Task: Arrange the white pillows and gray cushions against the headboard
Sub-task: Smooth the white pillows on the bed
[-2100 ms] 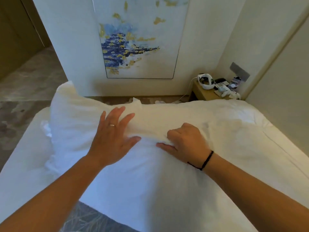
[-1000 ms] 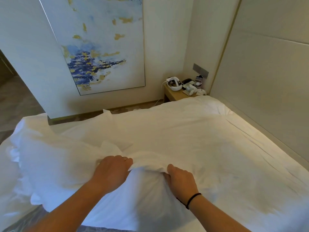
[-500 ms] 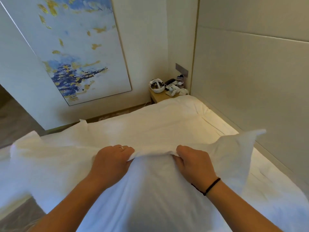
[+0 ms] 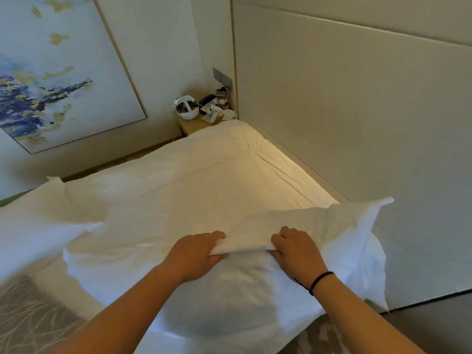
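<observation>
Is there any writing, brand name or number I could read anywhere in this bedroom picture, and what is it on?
No text can be read anywhere.
Keypad device on the bedside table: its buttons are too small and blurred to read.
Painting: only blue and gold brushwork, no legible signature.
White pillow, gripped by the left hand and right hand: no label visible.

Pillow at the near edge of the bed, headboard on the right.
The pillow [image 4: 229, 290] lies on the bed [image 4: 204, 175], its right corner near the headboard [image 4: 344, 111]; a second pillow [image 4: 38, 215] lies left, and the nightstand [image 4: 196, 122] stands behind the bed, below the wall picture [image 4: 51, 72].
</observation>
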`<state>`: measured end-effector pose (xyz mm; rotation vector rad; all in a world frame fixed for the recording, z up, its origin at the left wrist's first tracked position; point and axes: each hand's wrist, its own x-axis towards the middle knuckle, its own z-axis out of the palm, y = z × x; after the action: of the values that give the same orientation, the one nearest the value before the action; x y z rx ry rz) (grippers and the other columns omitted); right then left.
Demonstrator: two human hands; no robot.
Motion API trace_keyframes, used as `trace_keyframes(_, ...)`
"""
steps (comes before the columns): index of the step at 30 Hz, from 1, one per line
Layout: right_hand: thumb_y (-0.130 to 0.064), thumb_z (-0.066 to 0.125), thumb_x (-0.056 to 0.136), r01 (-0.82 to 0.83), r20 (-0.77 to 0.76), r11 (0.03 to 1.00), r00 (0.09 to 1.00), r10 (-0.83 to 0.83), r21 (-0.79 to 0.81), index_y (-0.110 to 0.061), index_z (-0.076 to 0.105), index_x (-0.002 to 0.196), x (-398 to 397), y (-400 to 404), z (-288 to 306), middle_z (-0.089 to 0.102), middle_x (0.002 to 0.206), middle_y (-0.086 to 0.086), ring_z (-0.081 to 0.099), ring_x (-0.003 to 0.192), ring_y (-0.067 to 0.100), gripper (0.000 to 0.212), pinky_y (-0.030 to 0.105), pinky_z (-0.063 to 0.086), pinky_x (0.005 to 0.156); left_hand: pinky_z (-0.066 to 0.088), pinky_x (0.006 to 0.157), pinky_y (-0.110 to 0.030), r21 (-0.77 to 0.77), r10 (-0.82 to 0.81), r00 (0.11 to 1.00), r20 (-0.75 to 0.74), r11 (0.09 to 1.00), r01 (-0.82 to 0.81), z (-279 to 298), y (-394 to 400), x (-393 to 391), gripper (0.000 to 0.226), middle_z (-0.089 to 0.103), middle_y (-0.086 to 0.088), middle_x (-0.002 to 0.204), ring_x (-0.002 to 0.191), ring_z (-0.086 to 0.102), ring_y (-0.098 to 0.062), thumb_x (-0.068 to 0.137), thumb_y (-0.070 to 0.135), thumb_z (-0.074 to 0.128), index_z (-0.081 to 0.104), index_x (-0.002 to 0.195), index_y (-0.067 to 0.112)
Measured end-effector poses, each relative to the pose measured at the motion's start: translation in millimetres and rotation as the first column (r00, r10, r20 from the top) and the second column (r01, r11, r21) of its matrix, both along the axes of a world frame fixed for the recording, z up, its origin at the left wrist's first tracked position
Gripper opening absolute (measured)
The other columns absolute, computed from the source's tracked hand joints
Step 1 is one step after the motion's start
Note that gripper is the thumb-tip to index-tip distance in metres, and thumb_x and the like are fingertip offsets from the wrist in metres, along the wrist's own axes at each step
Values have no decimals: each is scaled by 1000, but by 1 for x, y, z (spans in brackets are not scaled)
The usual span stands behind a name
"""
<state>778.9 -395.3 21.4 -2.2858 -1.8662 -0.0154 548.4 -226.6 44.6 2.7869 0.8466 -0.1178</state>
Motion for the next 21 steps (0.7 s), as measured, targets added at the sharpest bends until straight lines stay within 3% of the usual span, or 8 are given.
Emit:
trace_keyframes(3, -48, 58, 88, -63, -94, 997, 994, 60, -32, -18, 51, 81, 6, 6, 4, 52, 84, -2, 48, 69, 21, 32, 30, 30, 61, 48, 89, -35, -33, 5, 994, -112, 999, -9, -2, 6, -10, 68, 57, 11, 132, 112, 60, -19, 80, 79, 37, 34, 139, 45)
trace_keyframes(5, -53, 58, 85, -55, -194, 991, 980, 31, -118, -24, 49, 98, 7, 12, 7, 57, 95, -5, 51, 78, 20, 33, 31, 37, 64, 47, 90, -35, -23, 10, 984, -180, 1000, -15, -6, 12, -22, 74, 55, 9, 132, 114, 58, -19, 78, 79, 40, 34, 142, 41)
trace_keyframes(7, -54, 62, 81, -30, -279, 968, 959, -43, -250, -30, 42, 125, 8, 18, 10, 61, 117, -6, 59, 93, 22, 54, 35, 49, 75, 47, 89, -34, -30, 27, 981, -193, 999, -34, -9, 20, -31, 73, 56, 8, 128, 111, 58, -18, 78, 77, 43, 37, 140, 39)
trace_keyframes(10, -56, 61, 83, -2, -283, 925, 952, -114, -380, -34, 24, 149, 10, 27, 9, 49, 144, -6, 54, 121, 23, 78, 35, 46, 97, 47, 84, -33, -54, 39, 982, -183, 997, -50, -13, 29, -33, 64, 59, 10, 121, 107, 59, -17, 79, 75, 44, 43, 133, 41)
trace_keyframes(12, -58, 56, 87, 28, -254, 906, 956, -148, -423, -34, 30, 149, 12, 37, 8, 46, 147, -7, 49, 128, 20, 71, 33, 40, 103, 46, 82, -32, -57, 44, 986, -164, 997, -54, -17, 33, -30, 57, 60, 10, 118, 104, 60, -17, 82, 72, 42, 46, 129, 40)
trace_keyframes(15, -56, 50, 91, 81, -234, 898, 952, -198, -432, -34, 46, 140, 12, 49, 6, 54, 139, -7, 52, 123, 19, 54, 30, 40, 97, 44, 79, -32, -15, 81, 989, -127, 996, -83, -24, 36, -24, 43, 62, 8, 115, 101, 60, -19, 91, 61, 39, 49, 124, 35)
trace_keyframes(18, -53, 43, 96, 114, -187, 916, 962, -199, -385, -31, 62, 117, 12, 60, 7, 66, 116, -6, 61, 105, 21, 36, 29, 41, 78, 38, 69, -31, 48, 123, 988, -91, 992, -119, -26, 38, -15, 24, 66, 4, 104, 92, 62, -19, 96, 44, 39, 55, 108, 31)
trace_keyframes(21, -47, 40, 98, 121, -192, 926, 961, -200, -358, -29, 63, 89, 16, 64, 7, 69, 95, -3, 63, 90, 23, 30, 32, 45, 71, 34, 63, -28, 70, 185, 979, -88, 981, -179, -24, 41, -7, 17, 68, 5, 92, 81, 63, -16, 93, 29, 42, 59, 97, 30)
